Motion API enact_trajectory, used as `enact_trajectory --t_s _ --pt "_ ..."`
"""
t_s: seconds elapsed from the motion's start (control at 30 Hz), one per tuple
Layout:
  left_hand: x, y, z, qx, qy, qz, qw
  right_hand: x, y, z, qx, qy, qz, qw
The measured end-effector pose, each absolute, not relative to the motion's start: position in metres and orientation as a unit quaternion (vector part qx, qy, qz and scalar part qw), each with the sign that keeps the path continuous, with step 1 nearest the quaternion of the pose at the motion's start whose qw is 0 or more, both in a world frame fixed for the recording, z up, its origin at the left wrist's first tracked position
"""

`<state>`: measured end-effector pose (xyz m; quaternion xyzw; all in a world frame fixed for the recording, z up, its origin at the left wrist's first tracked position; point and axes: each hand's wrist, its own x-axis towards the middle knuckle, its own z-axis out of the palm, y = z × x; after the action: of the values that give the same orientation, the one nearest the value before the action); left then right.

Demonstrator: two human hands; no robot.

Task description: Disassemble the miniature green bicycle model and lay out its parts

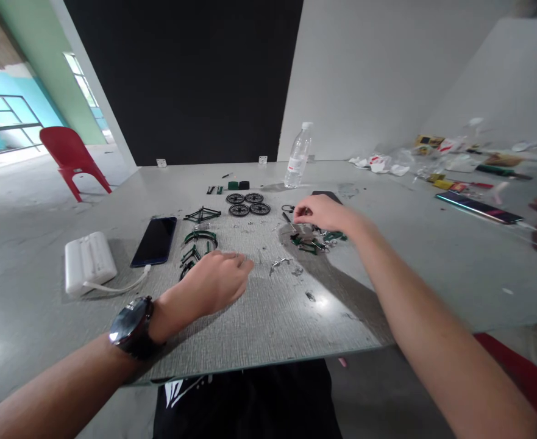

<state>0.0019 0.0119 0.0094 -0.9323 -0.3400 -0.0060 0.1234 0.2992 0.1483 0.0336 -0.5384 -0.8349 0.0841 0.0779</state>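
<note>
Worn: black wristwatch (133,326), round dark face, dark strap, left wrist; black garment (250,399), white marking; forearms bare.

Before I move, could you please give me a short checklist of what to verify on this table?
1. Four wheels grouped together: ok, beside one another.
2. Water bottle upright and apart from both hands: ok.
3. Left hand clear of the green curved part: cannot tell, they are close and contact is unclear.
4. Right hand holding a piece: cannot tell, the fingertips are too unclear.
5. Heap of small parts sorted: not ok, green and silver pieces lie mixed.
6. Left hand clear of the nearby dark phone: ok.
</note>
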Motion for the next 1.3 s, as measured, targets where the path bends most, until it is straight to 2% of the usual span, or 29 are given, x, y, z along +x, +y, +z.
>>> enact_trajectory --t_s 0.1,0.3,0.5,0.87,1.3 --pt "0.0 0.014 0.005 -0.934 -0.334 -0.016 0.124 0.268 0.139 0.027 -0.487 -0.861 0.066 0.132" --pt "-0.001 0.017 0.001 -0.937 -0.325 -0.025 0.124 0.23 0.14 0.001 -0.479 -0.868 0.007 0.13" --pt "-0.001 0.014 0.004 -0.936 -0.328 -0.033 0.122 0.244 0.139 0.009 -0.461 -0.876 0.003 0.143" --pt "-0.001 0.014 0.005 -0.937 -0.327 -0.03 0.117 0.248 0.129 0.017 -0.435 -0.898 0.007 0.065" --pt "-0.001 0.016 0.004 -0.937 -0.329 -0.019 0.115 0.249 0.135 0.01 -0.441 -0.894 0.01 0.079"
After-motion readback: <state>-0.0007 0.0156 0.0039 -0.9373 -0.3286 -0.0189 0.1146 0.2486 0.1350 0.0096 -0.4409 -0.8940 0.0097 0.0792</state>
